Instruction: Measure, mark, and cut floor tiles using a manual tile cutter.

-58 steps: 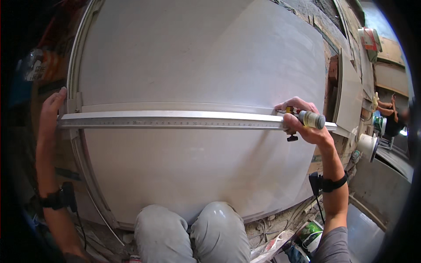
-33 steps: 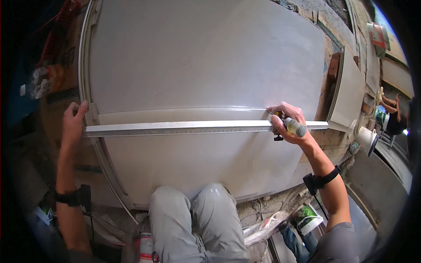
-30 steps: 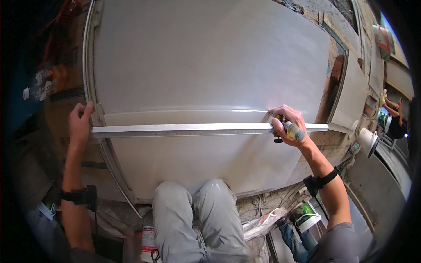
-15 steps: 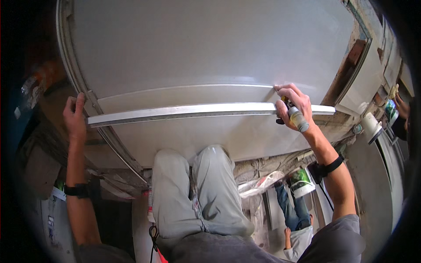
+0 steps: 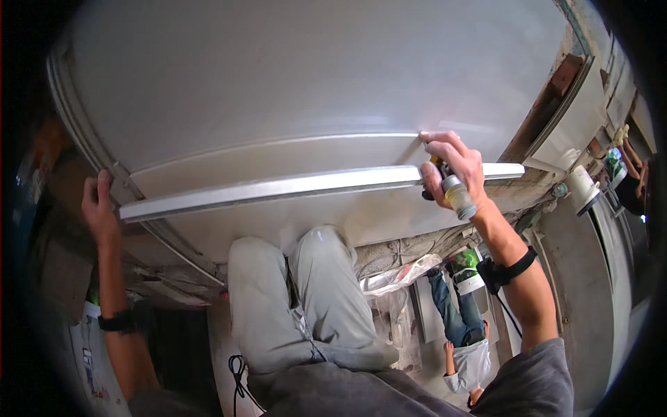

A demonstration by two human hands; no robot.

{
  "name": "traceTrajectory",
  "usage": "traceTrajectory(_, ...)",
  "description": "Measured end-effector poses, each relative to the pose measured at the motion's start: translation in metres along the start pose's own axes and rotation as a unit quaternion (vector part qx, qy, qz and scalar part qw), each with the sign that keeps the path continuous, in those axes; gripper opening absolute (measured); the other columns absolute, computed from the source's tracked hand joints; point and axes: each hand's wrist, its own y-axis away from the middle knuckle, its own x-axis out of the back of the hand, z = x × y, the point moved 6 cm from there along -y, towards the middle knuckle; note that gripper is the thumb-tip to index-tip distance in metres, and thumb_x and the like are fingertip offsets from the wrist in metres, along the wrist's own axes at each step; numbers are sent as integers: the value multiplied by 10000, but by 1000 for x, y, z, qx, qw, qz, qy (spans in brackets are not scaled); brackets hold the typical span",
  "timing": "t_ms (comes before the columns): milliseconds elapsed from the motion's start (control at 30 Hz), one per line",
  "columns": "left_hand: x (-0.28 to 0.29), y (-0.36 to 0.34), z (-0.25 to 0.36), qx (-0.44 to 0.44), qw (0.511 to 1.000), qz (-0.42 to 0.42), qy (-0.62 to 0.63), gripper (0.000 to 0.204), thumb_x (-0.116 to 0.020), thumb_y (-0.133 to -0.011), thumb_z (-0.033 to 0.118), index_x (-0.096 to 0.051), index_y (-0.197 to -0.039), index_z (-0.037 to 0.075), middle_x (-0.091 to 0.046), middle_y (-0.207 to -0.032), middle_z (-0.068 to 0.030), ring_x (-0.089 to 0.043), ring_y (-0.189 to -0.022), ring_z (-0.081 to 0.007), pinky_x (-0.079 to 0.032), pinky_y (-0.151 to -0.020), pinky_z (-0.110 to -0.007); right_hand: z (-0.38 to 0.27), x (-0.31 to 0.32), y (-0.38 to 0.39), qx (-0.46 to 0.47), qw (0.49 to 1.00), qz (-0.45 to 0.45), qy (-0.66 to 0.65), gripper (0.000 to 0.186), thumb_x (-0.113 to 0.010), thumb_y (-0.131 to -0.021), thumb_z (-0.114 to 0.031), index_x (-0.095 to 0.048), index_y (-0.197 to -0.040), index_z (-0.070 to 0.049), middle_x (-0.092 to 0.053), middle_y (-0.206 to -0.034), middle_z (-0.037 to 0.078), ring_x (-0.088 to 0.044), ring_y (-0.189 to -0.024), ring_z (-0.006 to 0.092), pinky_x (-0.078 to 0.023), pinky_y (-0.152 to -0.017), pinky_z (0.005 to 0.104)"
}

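A long silvery metal bar [image 5: 278, 185] lies across a large glossy grey panel [image 5: 313, 76], above my knees. My right hand [image 5: 455, 163] is closed over the bar toward its right end. It grips a small hand tool [image 5: 458, 197] with a clear, cylinder-shaped body and a black-and-yellow head. The index finger reaches forward to a pale line [image 5: 292, 141] running across the panel. The tool's tip is hidden under the fingers. Beside the bar's left end, my left hand [image 5: 102, 212] has curled fingers and a raised thumb; its grip is not clear.
A metal rail [image 5: 82, 128] edges the panel's left side. A reddish-brown block [image 5: 566, 73] sits by its right edge. A white bucket [image 5: 583, 187] stands farther right. Another person [image 5: 465, 347] in a light shirt is at lower right; a black cable [image 5: 237, 379] hangs below.
The view has shifted, putting the rail and my left hand lower and farther left. My right hand, with the tool, appears slightly farther left along the bar.
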Motion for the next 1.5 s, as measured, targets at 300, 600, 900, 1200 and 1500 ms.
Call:
traceTrajectory(300,-1,-2,-23,-20,994,-81,-70,377,-576,-1031,391,-586,-1049,14,-561,-1030,-58,-495,-1003,-168,-363,-957,-287,6,-7,12,-3,1000,11,14,239,-705,-753,-87,-631,-971,-21,-696,-1117,152,-688,-680,276,-573,-625,347)
traceTrajectory(600,7,67,-79,-40,996,-31,-73,333,-550,-1063,291,-504,-873,21,-462,-845,16,-426,-839,-107,-376,-808,-245,-14,-50,78,-7,991,74,114,467,-633,-688,-127,-665,-1143,-27,-607,-1355,215,-606,-1183,405,-512,-1009,463)
traceTrajectory(900,-6,74,-73,-78,992,10,-94,428,-578,-1021,425,-594,-963,1,-544,-905,-8,-462,-892,-132,-381,-889,-269,-19,-58,92,30,983,114,138,486,-625,-746,-125,-646,-1223,-35,-625,-1348,159,-589,-1234,380,-496,-1036,435)
traceTrajectory(1200,-2,122,-141,-68,996,-13,-56,442,-559,-1029,457,-587,-924,29,-495,-863,5,-419,-845,-129,-361,-822,-257,-23,-105,160,10,981,129,142,571,-601,-741,-150,-621,-1304,-57,-616,-1368,148,-550,-1308,380,-474,-1077,466)
traceTrajectory(1500,13,196,-233,-151,988,9,-38,436,-493,-1070,359,-574,-989,-62,-522,-881,-29,-439,-866,-147,-402,-820,-300,-37,-171,250,7,981,144,131,619,-587,-726,-160,-593,-1329,-21,-595,-1380,196,-543,-1316,401,-453,-1109,475)
